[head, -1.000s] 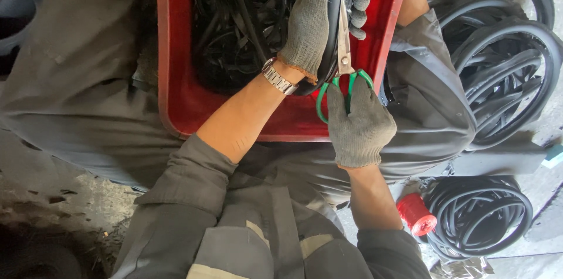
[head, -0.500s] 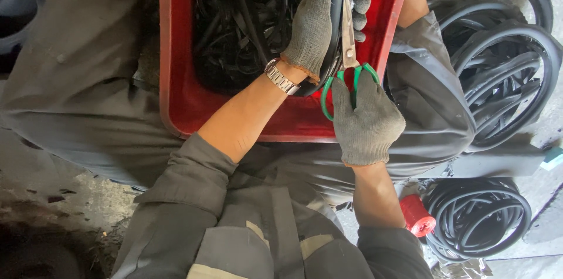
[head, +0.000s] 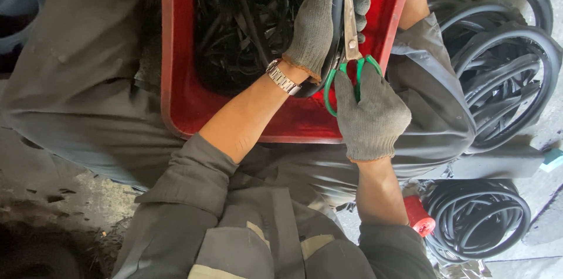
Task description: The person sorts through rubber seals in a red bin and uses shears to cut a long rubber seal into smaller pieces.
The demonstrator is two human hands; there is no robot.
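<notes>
My right hand (head: 371,116), in a grey knit glove, grips the green handles of a pair of scissors (head: 351,38) whose metal blades point up and away from me. My left hand (head: 316,18), also gloved and with a metal watch at the wrist, holds a black rubber strip (head: 338,26) beside the blades. Both hands work over a red plastic tub (head: 193,109) on my lap, which is filled with tangled black rubber strips (head: 240,26). The blade tips are hidden by my left fingers.
Coiled black rubber rings (head: 504,62) lie on the ground at the right, with another coil (head: 478,220) lower right beside a red cylindrical object (head: 420,217). Grey concrete floor (head: 47,197) shows at lower left. My grey trousers surround the tub.
The scissors and my right hand have shifted slightly up and right along the rubber strip. My left hand keeps its hold on the strip.
</notes>
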